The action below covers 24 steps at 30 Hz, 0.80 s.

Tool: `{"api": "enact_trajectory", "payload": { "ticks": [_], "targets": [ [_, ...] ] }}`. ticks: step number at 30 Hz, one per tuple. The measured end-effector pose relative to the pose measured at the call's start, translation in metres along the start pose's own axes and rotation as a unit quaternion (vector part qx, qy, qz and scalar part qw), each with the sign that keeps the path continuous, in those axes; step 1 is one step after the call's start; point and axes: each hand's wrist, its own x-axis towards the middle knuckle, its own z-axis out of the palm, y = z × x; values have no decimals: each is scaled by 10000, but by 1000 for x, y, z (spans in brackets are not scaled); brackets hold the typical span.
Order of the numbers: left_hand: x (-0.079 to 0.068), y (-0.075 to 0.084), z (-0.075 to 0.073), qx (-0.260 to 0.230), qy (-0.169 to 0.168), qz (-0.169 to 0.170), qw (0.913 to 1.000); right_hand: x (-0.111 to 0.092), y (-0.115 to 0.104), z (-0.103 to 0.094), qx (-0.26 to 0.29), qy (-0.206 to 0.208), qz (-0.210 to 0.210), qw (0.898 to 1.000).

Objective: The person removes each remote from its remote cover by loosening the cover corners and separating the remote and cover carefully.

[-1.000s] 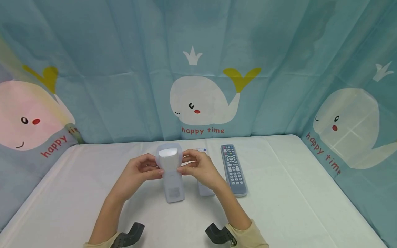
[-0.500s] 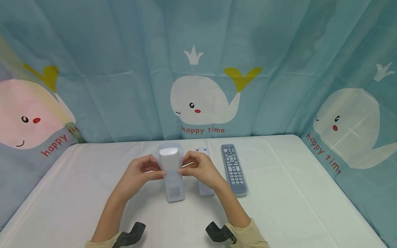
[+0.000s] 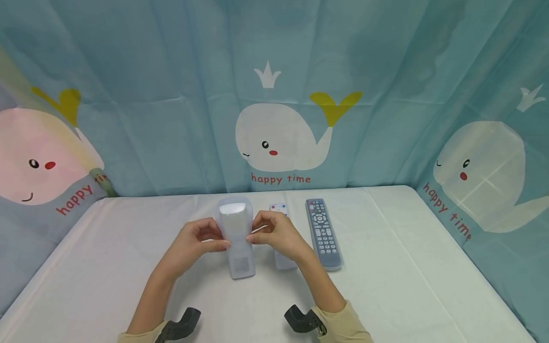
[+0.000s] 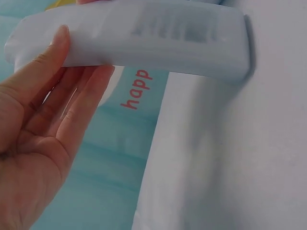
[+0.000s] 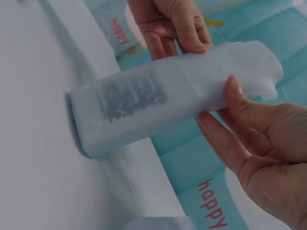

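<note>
A white remote control stands tilted, back toward me, inside a translucent silicone cover. The cover flares wider round the remote's top end, while its lower end comes down at the white tablecloth. My left hand pinches the left edge between thumb and fingers. On the opposite edge my right hand pinches at about the same height. Through the cover a dark blurred label shows in the right wrist view. The remote's button side faces away, hidden.
Partly behind my right wrist lies a pale remote in a clear cover. Farther right is a dark grey remote with several buttons. A blue whale-print curtain hangs behind the white-covered table.
My left hand has shifted slightly right and down along the cover's edge. My right hand has slid a little lower too. The covered remote has hardly moved.
</note>
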Motion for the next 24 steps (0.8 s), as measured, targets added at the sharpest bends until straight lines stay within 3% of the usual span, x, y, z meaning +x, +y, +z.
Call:
{"api": "enact_trajectory", "payload": {
  "ticks": [24],
  "targets": [
    [0,-13,4,-250,-164,-215,9993,3,14,1,264,-243,209,9991]
  ]
}}
